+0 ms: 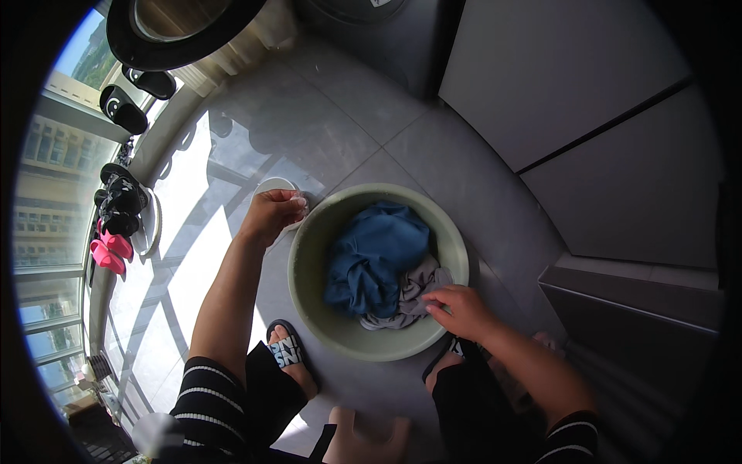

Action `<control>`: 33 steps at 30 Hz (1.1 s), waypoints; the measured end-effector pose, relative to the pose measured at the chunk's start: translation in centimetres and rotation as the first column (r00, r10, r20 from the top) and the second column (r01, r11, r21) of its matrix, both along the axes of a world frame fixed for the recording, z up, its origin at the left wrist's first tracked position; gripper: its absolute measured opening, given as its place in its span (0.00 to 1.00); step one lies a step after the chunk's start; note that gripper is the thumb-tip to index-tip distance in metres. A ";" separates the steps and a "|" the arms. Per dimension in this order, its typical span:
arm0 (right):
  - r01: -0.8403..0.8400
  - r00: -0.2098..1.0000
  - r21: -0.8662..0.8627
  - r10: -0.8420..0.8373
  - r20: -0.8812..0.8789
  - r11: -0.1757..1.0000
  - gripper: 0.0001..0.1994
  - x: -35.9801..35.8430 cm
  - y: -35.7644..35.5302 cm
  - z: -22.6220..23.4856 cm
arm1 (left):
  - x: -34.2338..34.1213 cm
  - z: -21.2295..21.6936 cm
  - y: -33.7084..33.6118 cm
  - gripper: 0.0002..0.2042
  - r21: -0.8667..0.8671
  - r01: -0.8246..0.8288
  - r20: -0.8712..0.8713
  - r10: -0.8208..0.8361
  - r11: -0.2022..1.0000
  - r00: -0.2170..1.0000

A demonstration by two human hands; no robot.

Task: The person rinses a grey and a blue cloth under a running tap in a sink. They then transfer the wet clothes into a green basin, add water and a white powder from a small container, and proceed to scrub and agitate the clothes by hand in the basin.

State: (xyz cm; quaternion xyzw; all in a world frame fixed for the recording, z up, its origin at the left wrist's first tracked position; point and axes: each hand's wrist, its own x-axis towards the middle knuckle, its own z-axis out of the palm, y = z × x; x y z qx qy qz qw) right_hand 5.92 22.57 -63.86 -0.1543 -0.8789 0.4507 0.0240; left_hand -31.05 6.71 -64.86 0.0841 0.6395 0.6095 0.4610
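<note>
A round pale-green basin (379,349) stands on the floor between my feet. Inside lie a crumpled blue garment (379,247) and, against its right side, a bunched grey cloth (421,288). To the basin's left, my left hand (270,216) is raised with its fingertips pinched on a small whitish thing (300,203) whose kind is unclear. Partly behind that hand is a white round tub (275,185). My right hand (464,311) reaches over the basin's right rim, fingers curled together beside the grey cloth. Whatever may be between them is hidden.
Black slippers (124,110) and pink clogs (108,251) line the window ledge on the left. Grey cabinets (572,85) stand on the right. A front-loading machine with a round black-rimmed door (127,54) is at the far left. A light-pink stool (348,441) is beneath me.
</note>
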 end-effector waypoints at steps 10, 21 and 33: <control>-0.158 0.987 0.650 0.091 0.136 0.743 0.25 -0.9 -3.0 -4.9 | 19.4 -1.5 0.7 0.10 -0.075 0.215 0.440 -0.161 0.974 0.884; -0.398 0.906 0.297 0.422 -0.019 0.868 0.03 -0.4 -6.7 -2.3 | 11.3 -7.1 -1.4 0.07 -0.274 -0.056 0.109 0.089 0.960 0.990; -0.463 0.877 0.318 0.377 0.297 0.827 0.10 0.0 -5.1 -3.3 | 19.7 -3.4 -0.6 0.14 -0.009 0.022 0.103 -0.021 1.000 0.994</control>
